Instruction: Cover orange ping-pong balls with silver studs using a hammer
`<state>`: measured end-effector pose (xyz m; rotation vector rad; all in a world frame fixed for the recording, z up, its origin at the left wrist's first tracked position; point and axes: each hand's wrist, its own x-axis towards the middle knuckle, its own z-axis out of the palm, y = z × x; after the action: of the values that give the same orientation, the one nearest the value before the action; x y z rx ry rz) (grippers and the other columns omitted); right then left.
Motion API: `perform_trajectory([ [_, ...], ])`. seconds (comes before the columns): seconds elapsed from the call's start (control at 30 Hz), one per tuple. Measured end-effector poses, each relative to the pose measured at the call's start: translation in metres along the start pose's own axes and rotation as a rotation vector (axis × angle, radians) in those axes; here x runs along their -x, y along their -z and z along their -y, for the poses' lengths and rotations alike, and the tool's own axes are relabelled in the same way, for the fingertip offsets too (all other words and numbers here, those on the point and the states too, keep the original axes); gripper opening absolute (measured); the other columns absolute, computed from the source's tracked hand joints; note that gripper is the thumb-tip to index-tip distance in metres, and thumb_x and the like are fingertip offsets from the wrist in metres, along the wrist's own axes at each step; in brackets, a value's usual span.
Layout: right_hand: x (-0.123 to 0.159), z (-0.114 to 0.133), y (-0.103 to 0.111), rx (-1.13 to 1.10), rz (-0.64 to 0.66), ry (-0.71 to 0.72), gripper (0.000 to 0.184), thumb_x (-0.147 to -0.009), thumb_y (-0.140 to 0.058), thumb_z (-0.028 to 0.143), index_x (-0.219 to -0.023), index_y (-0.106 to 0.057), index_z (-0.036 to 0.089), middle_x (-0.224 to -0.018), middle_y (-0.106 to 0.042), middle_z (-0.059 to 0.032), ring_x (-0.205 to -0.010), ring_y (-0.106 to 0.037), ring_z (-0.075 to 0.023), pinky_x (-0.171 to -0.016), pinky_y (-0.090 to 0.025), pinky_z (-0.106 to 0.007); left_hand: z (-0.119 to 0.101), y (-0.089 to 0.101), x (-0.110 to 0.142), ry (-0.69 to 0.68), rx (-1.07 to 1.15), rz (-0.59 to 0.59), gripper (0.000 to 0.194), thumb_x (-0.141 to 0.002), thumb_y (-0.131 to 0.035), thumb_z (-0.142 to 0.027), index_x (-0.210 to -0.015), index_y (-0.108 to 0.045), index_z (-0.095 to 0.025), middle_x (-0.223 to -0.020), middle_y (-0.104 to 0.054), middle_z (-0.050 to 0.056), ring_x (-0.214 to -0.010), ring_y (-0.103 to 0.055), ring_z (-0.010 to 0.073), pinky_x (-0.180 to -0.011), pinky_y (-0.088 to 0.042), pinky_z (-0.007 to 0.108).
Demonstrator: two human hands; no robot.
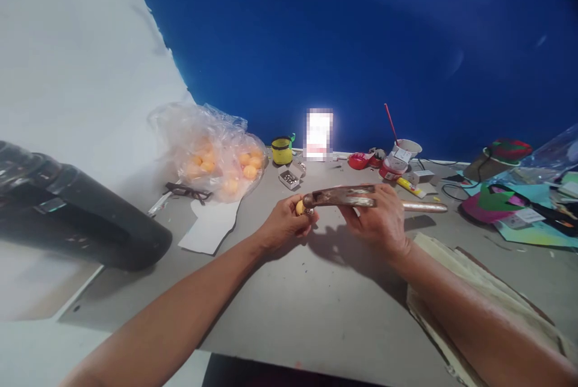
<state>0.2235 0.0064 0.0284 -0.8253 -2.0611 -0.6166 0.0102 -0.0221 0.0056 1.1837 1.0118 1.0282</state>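
In the head view, my left hand (291, 221) is closed around a small yellow-orange ball (300, 207), pinched at the fingertips. A shiny metal bit (309, 211) shows beside the ball, too small to make out. My right hand (379, 218) grips a worn brown hand tool (341, 196) with a rounded end and a smooth stick-like handle sticking out to the right. The tool's rounded end lies right over the ball; whether they touch I cannot tell. My fingers hide part of the ball and the tool's middle.
Orange balls lie in clear plastic bags (226, 134) at back left. A small box (289, 177) holds tiny metal pieces. White paper (212, 227), black glasses (189, 191), a yellow cup (282, 151), a dark cylinder (90, 212), a paper cup (409, 147) and folded cloth (469, 291) stand around.
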Motion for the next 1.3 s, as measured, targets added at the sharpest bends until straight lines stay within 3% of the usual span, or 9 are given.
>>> perform_trajectory([
  [0.1,0.0,-0.001,0.001,0.025,-0.001,-0.035,0.014,-0.099,-0.061,0.027,-0.096,-0.073,0.021,-0.081,-0.071,-0.0055,-0.076,-0.059,-0.0203,-0.075,-0.036,-0.034,0.0,-0.001,0.001,-0.005,-0.05,-0.012,0.024,-0.077,-0.077,-0.028,-0.09,-0.064,-0.014,-0.071,-0.06,-0.001,-0.05,-0.048,0.0072,-0.048,-0.034,0.023],
  [0.33,0.001,-0.007,-0.003,0.007,-0.001,-0.032,0.02,-0.098,-0.06,0.027,-0.081,-0.069,0.021,-0.07,-0.065,-0.0039,-0.069,-0.055,-0.0196,-0.071,-0.034,-0.033,0.007,0.006,-0.001,-0.062,-0.05,-0.07,0.046,-0.068,-0.083,-0.023,-0.112,-0.069,-0.017,-0.092,-0.066,0.002,-0.069,-0.056,0.0104,-0.06,-0.043,0.023],
  [0.47,0.003,-0.008,-0.004,0.04,-0.008,-0.067,0.022,-0.097,-0.06,0.028,-0.077,-0.067,0.021,-0.07,-0.066,-0.0044,-0.071,-0.055,-0.0203,-0.073,-0.035,-0.033,0.008,0.008,-0.002,-0.102,-0.1,-0.074,0.047,-0.077,-0.074,-0.025,-0.124,-0.069,-0.02,-0.097,-0.068,0.003,-0.072,-0.055,0.0117,-0.064,-0.044,0.024],
  [0.6,0.003,-0.006,-0.006,-0.005,0.07,-0.007,0.019,-0.097,-0.058,0.025,-0.082,-0.068,0.021,-0.071,-0.067,-0.0038,-0.068,-0.054,-0.0191,-0.069,-0.033,-0.034,0.006,0.008,-0.003,-0.211,-0.245,-0.121,0.048,-0.073,-0.073,-0.021,-0.121,-0.069,-0.02,-0.103,-0.07,0.003,-0.086,-0.06,0.0165,-0.077,-0.048,0.028],
  [0.73,0.003,-0.006,-0.005,0.012,-0.01,-0.055,0.018,-0.097,-0.061,0.027,-0.081,-0.067,0.021,-0.069,-0.066,-0.003,-0.07,-0.055,-0.0199,-0.07,-0.034,-0.033,0.006,0.007,-0.002,-0.234,-0.397,-0.166,0.036,-0.072,-0.067,-0.016,-0.108,-0.07,-0.019,-0.09,-0.067,0.0,-0.08,-0.058,0.0158,-0.075,-0.047,0.028],
  [0.9,0.003,-0.004,-0.005,-0.013,0.051,-0.015,0.018,-0.097,-0.058,0.024,-0.082,-0.068,0.02,-0.07,-0.066,-0.0032,-0.068,-0.054,-0.0194,-0.069,-0.032,-0.033,0.009,0.006,-0.002,-0.244,-0.49,-0.209,0.054,-0.069,-0.066,-0.012,-0.122,-0.065,-0.023,-0.102,-0.071,0.0,-0.086,-0.062,0.0165,-0.079,-0.05,0.028],
  [0.97,0.002,-0.005,-0.003,-0.001,0.05,-0.005,0.017,-0.097,-0.059,0.024,-0.084,-0.068,0.02,-0.07,-0.066,-0.0028,-0.067,-0.053,-0.0192,-0.068,-0.031,-0.033,0.009,0.004,-0.002,-0.233,-0.518,-0.214,0.051,-0.069,-0.065,-0.011,-0.119,-0.066,-0.023,-0.098,-0.071,0.0,-0.084,-0.062,0.0165,-0.079,-0.05,0.028],
  [1.1,0.0,-0.005,0.002,0.046,-0.016,-0.036,0.017,-0.096,-0.062,0.026,-0.081,-0.067,0.021,-0.069,-0.064,-0.0029,-0.069,-0.052,-0.0199,-0.07,-0.032,-0.034,0.01,0.004,-0.002,-0.246,-0.483,-0.241,0.04,-0.072,-0.063,-0.013,-0.111,-0.07,-0.02,-0.094,-0.069,0.002,-0.084,-0.061,0.017,-0.078,-0.05,0.029],
  [1.3,0.004,0.004,-0.003,0.011,0.121,-0.009,0.022,-0.094,-0.058,0.02,-0.073,-0.065,0.021,-0.066,-0.061,-0.003,-0.066,-0.05,-0.0193,-0.068,-0.028,-0.035,0.013,0.009,-0.003,-0.226,-0.323,-0.175,0.047,-0.072,-0.071,-0.021,-0.119,-0.066,-0.019,-0.097,-0.068,0.002,-0.081,-0.059,0.0163,-0.074,-0.048,0.029],
])
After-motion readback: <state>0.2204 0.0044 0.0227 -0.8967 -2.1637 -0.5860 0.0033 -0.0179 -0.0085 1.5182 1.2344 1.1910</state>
